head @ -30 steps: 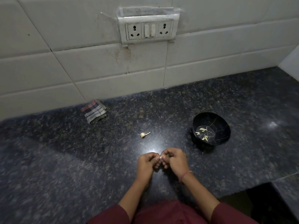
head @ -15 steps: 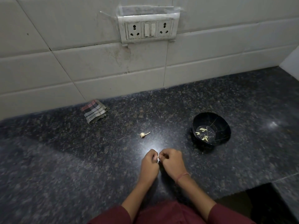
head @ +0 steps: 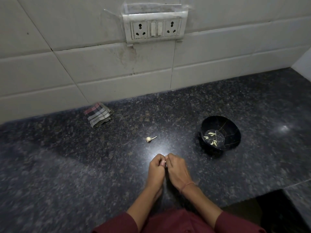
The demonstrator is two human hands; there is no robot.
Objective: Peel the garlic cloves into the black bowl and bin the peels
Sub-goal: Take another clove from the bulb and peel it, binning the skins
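My left hand [head: 156,170] and my right hand [head: 176,170] meet fingertip to fingertip low over the dark granite counter, both pinching a small pale garlic clove [head: 165,163] that is mostly hidden between the fingers. A black bowl [head: 232,132] stands to the right and further back, holding several peeled cloves [head: 212,138] on its bottom. The leftover garlic stem with its small base [head: 149,139] lies on the counter beyond my hands.
A folded checked cloth [head: 98,114] lies at the back left against the tiled wall. A socket panel [head: 155,28] is mounted on the wall above. The counter [head: 67,165] drops off at a dark cut-out [head: 277,212] at the front right.
Both hands have turned and shifted slightly away from me while still working the clove between them. The bowl, garlic stem and cloth have not moved.
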